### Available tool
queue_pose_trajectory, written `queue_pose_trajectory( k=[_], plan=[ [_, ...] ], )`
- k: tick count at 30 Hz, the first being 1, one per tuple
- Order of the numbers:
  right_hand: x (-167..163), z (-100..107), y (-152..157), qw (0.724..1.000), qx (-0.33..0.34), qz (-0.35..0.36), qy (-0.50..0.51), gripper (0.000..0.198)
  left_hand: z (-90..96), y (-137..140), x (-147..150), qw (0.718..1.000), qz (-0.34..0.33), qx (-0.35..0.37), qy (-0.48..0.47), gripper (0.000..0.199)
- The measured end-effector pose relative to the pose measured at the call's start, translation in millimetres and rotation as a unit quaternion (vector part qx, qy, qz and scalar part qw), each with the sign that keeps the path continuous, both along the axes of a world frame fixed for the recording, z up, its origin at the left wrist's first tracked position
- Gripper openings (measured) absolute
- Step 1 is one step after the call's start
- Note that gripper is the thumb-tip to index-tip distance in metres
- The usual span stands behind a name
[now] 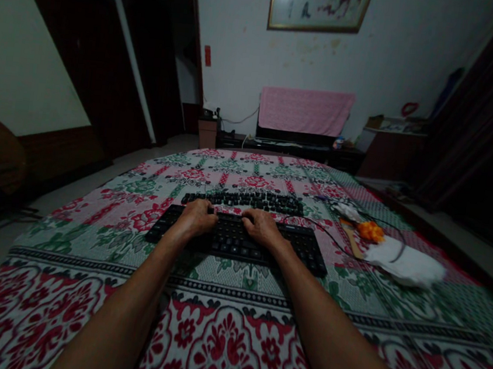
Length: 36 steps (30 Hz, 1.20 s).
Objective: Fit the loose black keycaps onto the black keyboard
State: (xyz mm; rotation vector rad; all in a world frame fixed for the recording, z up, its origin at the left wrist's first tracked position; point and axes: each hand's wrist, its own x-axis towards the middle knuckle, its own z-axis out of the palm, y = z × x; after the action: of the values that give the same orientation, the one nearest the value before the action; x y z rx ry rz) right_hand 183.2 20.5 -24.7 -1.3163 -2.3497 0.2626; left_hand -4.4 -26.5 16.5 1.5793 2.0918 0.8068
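Observation:
A black keyboard [240, 246] lies flat on the patterned tablecloth in front of me. My left hand [198, 216] is at its far edge, left of the middle, thumb pointing right and fingers curled over that edge. On the other side of the middle, my right hand [262, 227] grips the same far edge with its thumb pointing left. The fingertips of both hands are mostly hidden. Just behind the keyboard, many loose black keycaps [266, 202] are spread in rows, partly covered by my hands.
On the right of the tablecloth [229, 347] lie a white cloth-like item [406, 262], a bright orange bundle [371, 231], a wooden-looking handle [350, 240] and a dark cable [333, 239]. Beyond the table, a pink cloth [306, 111] covers a screen on a low cabinet.

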Motion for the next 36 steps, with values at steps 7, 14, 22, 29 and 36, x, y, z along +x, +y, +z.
queue_pose_trajectory(
  k=[7,14,22,29,36],
  plan=[
    [-2,2,-2,1.000,-0.012,0.012,0.008,0.028,-3.9,2,-2,0.999,0.001,0.037,0.020,0.009],
    [-14,13,-21,0.983,-0.116,0.140,-0.016,0.101,1.9,-3,1,0.998,-0.008,0.053,0.039,0.011],
    [-18,9,-25,0.979,-0.134,0.137,-0.063,0.115,9.3,-13,18,0.981,-0.037,0.080,0.172,0.014],
    [-18,1,-21,0.982,-0.126,0.131,-0.057,0.118,8.4,-5,-1,0.994,0.042,-0.019,-0.097,0.016],
    [-17,2,-22,0.982,-0.124,0.133,-0.053,0.116,15.1,-5,-11,0.972,0.052,-0.017,-0.227,0.023]
  ],
)
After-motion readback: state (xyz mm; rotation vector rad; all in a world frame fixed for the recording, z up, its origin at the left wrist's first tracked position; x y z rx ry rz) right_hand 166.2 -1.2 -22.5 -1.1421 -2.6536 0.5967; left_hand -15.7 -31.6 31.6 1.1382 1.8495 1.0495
